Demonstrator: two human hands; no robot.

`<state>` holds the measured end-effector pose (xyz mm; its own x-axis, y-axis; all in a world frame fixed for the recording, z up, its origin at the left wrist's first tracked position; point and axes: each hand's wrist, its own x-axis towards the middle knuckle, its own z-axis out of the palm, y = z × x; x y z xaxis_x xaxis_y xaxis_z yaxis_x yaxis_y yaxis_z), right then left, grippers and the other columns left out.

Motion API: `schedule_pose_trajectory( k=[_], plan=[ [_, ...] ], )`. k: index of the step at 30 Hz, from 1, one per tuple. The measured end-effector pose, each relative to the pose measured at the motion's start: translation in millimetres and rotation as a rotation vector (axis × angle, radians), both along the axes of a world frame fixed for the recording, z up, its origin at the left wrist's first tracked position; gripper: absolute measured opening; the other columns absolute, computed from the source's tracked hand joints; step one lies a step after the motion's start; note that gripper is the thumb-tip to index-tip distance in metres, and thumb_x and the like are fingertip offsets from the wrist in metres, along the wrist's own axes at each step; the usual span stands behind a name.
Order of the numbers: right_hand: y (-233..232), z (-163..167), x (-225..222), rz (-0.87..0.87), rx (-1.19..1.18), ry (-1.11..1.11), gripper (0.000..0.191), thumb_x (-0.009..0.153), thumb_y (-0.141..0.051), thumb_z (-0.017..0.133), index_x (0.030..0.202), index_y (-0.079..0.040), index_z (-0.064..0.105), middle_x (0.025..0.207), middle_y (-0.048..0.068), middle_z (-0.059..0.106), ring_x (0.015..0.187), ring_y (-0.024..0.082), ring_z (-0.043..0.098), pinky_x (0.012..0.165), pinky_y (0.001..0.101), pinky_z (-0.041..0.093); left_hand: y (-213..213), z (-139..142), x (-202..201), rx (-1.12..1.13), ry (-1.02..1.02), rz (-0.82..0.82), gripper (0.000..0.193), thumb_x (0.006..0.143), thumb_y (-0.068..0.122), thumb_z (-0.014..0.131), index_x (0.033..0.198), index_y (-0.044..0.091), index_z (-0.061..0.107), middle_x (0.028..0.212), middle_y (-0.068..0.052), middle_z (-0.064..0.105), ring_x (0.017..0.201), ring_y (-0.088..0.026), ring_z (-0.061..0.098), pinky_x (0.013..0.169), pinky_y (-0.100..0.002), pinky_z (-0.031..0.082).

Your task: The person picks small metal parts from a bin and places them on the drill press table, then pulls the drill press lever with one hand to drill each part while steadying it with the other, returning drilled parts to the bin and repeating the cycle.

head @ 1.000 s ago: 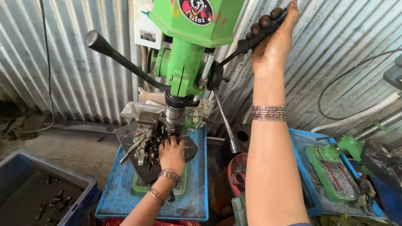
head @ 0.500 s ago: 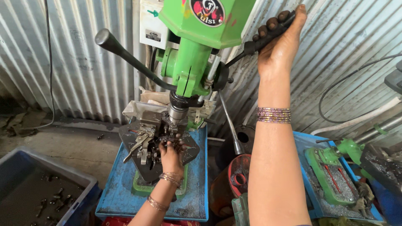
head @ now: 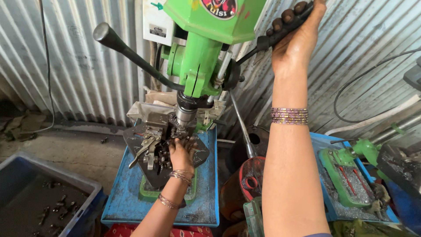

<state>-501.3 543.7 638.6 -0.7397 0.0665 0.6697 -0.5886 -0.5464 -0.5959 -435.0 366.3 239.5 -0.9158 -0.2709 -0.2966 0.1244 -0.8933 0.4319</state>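
A green drill press (head: 206, 57) stands in front of me. My right hand (head: 296, 37) is raised high and grips the black feed handle (head: 280, 30) at the upper right. My left hand (head: 182, 151) rests on the dark work table (head: 136, 140) right under the spindle (head: 186, 116), fingers closed around a small metal part that is mostly hidden. A metal clamp (head: 147, 147) sits just left of that hand. A second black lever (head: 127, 50) juts out to the upper left.
The press stands on a blue bench top (head: 127, 197). A blue bin (head: 26, 171) with several small metal pieces sits at lower left. A green machine base (head: 346, 175) on a blue tray lies to the right. Corrugated metal wall (head: 66, 66) behind.
My right hand has stayed on the feed handle as the handle and the opposite lever shifted slightly. My left hand has stayed under the spindle. The view has tilted a little.
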Motion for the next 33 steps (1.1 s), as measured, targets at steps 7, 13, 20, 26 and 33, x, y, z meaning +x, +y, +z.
schedule_pose_trajectory(
  k=[7, 13, 20, 26, 33],
  plan=[
    [-2, -1, 0, -0.003, 0.001, 0.010, 0.049, 0.092, -0.061, 0.064, 0.093, -0.013, 0.053, 0.077, 0.004, 0.048, 0.071, 0.024, 0.050, 0.071, 0.0432, 0.045, -30, 42, 106, -0.579, 0.184, 0.014, 0.037, 0.098, 0.009, 0.049, 0.135, 0.010, 0.051, 0.126, -0.004, 0.069, 0.115, -0.022, 0.070, 0.096, -0.039, 0.058],
    [-5, 0, 5, -0.018, -0.011, -0.016, 0.048, 0.092, -0.059, 0.068, 0.092, -0.013, 0.052, 0.076, 0.003, 0.049, 0.071, 0.024, 0.050, 0.070, 0.0429, 0.045, -138, 102, 80, -1.930, -0.006, 0.601, 0.030, 0.102, 0.022, 0.058, 0.126, 0.005, 0.066, 0.111, -0.018, 0.070, 0.109, -0.038, 0.063, 0.094, -0.053, 0.053],
    [-11, 3, 15, -0.042, -0.013, -0.012, 0.049, 0.091, -0.060, 0.068, 0.094, -0.014, 0.053, 0.077, 0.003, 0.048, 0.073, 0.024, 0.050, 0.072, 0.0420, 0.043, -161, 117, 16, -2.132, 0.075, 0.512, 0.039, 0.102, 0.040, 0.052, 0.118, 0.011, 0.072, 0.116, -0.014, 0.073, 0.115, -0.038, 0.063, 0.086, -0.049, 0.056],
    [-13, -9, 39, -0.064, -0.021, 0.047, 0.047, 0.093, -0.057, 0.070, 0.093, -0.014, 0.052, 0.079, 0.003, 0.048, 0.077, 0.022, 0.048, 0.075, 0.0400, 0.041, -162, 111, 16, -2.209, -0.098, 0.349, 0.042, 0.103, 0.048, 0.050, 0.106, 0.016, 0.078, 0.104, -0.011, 0.076, 0.106, -0.037, 0.065, 0.080, -0.048, 0.057],
    [-18, -22, 78, -0.034, -0.058, 0.121, 0.040, 0.103, -0.046, 0.066, 0.093, -0.011, 0.051, 0.082, 0.004, 0.047, 0.081, 0.021, 0.048, 0.079, 0.0397, 0.042, -160, 110, 12, -2.171, -0.118, 0.340, 0.047, 0.102, 0.052, 0.048, 0.101, 0.015, 0.078, 0.092, -0.012, 0.076, 0.095, -0.037, 0.069, 0.073, -0.049, 0.057]
  ],
)
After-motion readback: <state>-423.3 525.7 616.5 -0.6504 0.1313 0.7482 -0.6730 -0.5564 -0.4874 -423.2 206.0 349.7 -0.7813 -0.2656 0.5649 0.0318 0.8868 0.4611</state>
